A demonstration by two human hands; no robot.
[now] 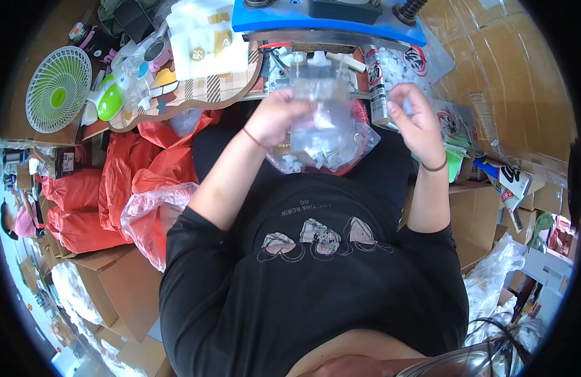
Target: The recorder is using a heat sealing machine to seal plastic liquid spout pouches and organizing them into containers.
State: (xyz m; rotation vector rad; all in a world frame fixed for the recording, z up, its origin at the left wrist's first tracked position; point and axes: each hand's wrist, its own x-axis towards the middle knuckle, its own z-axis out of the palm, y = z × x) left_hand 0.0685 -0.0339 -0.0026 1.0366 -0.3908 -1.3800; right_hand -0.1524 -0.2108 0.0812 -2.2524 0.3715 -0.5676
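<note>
- Head view, far left: a small green-and-white desk fan (58,89) lies near the edge of the cluttered work surface, with red plastic sacks (117,182) piled below it beside an open cardboard box (124,286)
- Left hand (279,116): fingers clenched around the left edge of a clear plastic pouch (320,103), gripping it near the upper part (a thin red band sits on that wrist)
- Clear plastic pouch: held up in front of the chest, between the two hands and above the lap; it stands upright, long axis running roughly top to bottom in the picture, its white cap end pointing away from the body toward the blue machine (328,19)
- Just below the pouch, an open clear bag of small white parts (322,154) rests in the lap; many pieces remain in it, so I judge the work well short of finished, with one pouch in hand and no clear pile of finished ones that I can make out
- Right hand (416,119): fingers curled loosely inward, apart from the pouch; whether they pinch a small white piece I cannot tell
- Further right: a black-and-white spray can (377,85) stands beside that hand, then printed packets (504,179) and brown cartons (516,81)
</note>
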